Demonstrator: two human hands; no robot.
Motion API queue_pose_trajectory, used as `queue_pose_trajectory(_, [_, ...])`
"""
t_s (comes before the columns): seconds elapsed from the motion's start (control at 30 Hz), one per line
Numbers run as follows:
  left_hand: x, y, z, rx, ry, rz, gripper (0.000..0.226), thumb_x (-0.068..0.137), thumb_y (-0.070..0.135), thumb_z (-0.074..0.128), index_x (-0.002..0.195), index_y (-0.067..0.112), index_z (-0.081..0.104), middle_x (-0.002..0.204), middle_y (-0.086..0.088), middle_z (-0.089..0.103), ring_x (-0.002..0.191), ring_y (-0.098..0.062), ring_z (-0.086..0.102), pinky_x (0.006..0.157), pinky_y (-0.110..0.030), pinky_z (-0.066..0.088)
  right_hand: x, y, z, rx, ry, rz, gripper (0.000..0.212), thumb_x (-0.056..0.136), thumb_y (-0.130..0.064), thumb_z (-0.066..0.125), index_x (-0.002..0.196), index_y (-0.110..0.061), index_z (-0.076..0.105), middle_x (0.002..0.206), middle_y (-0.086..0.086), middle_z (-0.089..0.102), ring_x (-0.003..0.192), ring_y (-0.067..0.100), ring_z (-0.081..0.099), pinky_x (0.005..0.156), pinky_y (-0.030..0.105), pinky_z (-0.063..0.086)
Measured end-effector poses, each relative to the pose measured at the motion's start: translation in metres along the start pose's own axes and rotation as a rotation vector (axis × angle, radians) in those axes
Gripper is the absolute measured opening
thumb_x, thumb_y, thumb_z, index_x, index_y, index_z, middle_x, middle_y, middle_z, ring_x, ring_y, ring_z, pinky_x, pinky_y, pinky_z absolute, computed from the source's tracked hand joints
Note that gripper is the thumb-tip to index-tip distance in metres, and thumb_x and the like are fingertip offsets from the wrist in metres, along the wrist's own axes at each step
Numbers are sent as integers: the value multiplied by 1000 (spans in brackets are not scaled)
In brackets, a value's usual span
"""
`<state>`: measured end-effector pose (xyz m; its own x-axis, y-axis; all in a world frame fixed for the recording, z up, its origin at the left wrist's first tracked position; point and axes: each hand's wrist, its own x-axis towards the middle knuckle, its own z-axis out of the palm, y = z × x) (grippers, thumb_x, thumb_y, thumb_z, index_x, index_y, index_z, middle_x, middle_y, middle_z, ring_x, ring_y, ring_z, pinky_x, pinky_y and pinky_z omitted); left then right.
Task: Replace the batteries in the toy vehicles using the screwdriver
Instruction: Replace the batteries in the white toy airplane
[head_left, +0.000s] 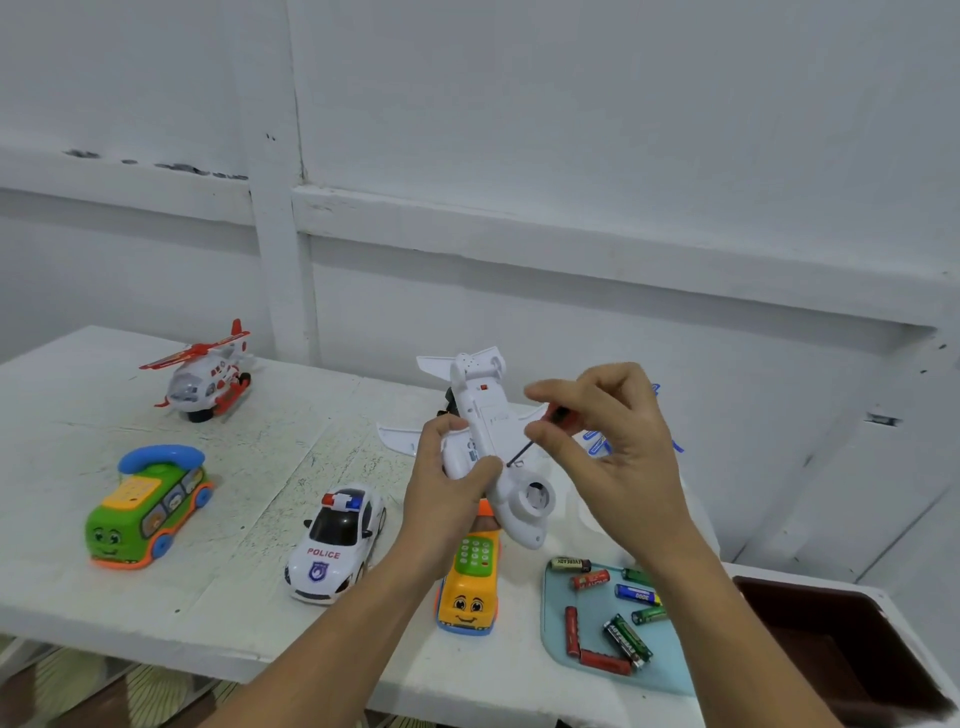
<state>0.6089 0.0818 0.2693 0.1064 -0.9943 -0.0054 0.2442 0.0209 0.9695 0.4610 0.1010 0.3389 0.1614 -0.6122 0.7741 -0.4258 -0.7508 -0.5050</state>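
By the desk's (104, 597) front right corner, a pale blue tray (670, 673) holds loose red, green and blue batteries (592, 579). A yellow toy bus (467, 597) and a police car (335, 545) sit near the front edge, and a green bus (148, 506) toward the left edge. Above the desk's middle, the left hand (447, 499) curls its fingers round a white toy airplane (488, 415), held belly-up. The right hand (623, 457) pinches a red-handled screwdriver (561, 415) in its fingers, the dark tip at the plane's underside. A helicopter (208, 376) stands near the back left corner.
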Motion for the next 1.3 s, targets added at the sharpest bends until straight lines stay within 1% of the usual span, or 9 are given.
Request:
queue_pose_trajectory(0.2, [-3, -1, 6, 2, 24, 1, 39, 90, 5, 65, 105, 36, 48, 107, -4, 68, 85, -34, 73, 63, -51, 62, 0, 4, -5, 78, -47, -10, 55, 85, 3, 54, 132, -24, 55, 109, -6, 64, 93, 15, 65, 85, 18, 51])
queue_pose_trajectory(0.3, [-3, 0, 9, -7, 14, 0, 38, 90, 5, 65, 106, 35, 49, 109, -6, 69, 85, -35, 73, 63, -53, 61, 1, 5, -6, 82, -116, 30, 53, 86, 0, 59, 125, -35, 58, 118, -8, 55, 102, 17, 61, 82, 20, 51])
queue_pose_trajectory(0.4, [-3, -1, 12, -6, 12, 4, 37, 91, 5, 64, 106, 35, 48, 108, -7, 69, 85, -36, 73, 63, -51, 62, 3, 11, -9, 86, -148, 74, 44, 86, -10, 66, 113, -44, 59, 103, -8, 50, 97, 15, 60, 76, 19, 51])
queue_pose_trajectory(0.57, [-1, -2, 16, -18, 13, -16, 37, 91, 4, 64, 107, 33, 47, 103, -3, 70, 83, -31, 74, 60, -46, 62, 3, 19, -15, 152, -129, 153, 58, 90, -5, 58, 132, -43, 47, 105, -12, 61, 99, 17, 64, 79, 22, 53])
queue_pose_trajectory(0.73, [4, -2, 17, -21, 21, -37, 37, 91, 3, 63, 107, 32, 47, 98, -7, 72, 82, -36, 73, 62, -51, 62, 1, 30, -17, 221, -184, 329, 72, 87, -6, 68, 128, -55, 33, 104, -6, 66, 96, 14, 68, 82, 31, 56])
queue_pose_trajectory(0.87, [5, -3, 17, -32, 24, -53, 36, 91, 4, 64, 106, 33, 47, 100, -10, 71, 74, -28, 74, 59, -45, 61, 1, 42, -14, 330, -59, 455, 70, 87, 4, 65, 117, -49, 31, 93, 17, 64, 76, 27, 73, 79, 45, 59])
queue_pose_trajectory(0.97, [6, -4, 18, -60, 16, -76, 35, 92, 5, 63, 106, 32, 46, 103, -12, 71, 72, -27, 74, 59, -47, 61, -2, 53, -15, 478, 101, 611, 67, 88, 9, 61, 117, -42, 29, 97, 29, 62, 75, 36, 72, 74, 42, 60])
queue_pose_trajectory(1.17, [7, -2, 18, -94, 16, -114, 34, 93, 7, 62, 111, 29, 45, 107, -12, 71, 74, -30, 74, 58, -47, 61, -12, 65, -11, 690, 175, 775, 73, 86, 17, 57, 123, -38, 25, 96, 25, 60, 79, 40, 71, 69, 47, 60])
queue_pose_trajectory(1.3, [5, -1, 21, -121, 9, -121, 34, 93, 6, 61, 116, 25, 44, 110, -12, 70, 73, -28, 74, 55, -43, 59, -14, 64, -11, 813, 158, 790, 72, 88, 17, 53, 124, -38, 22, 89, 21, 61, 71, 36, 71, 63, 39, 59])
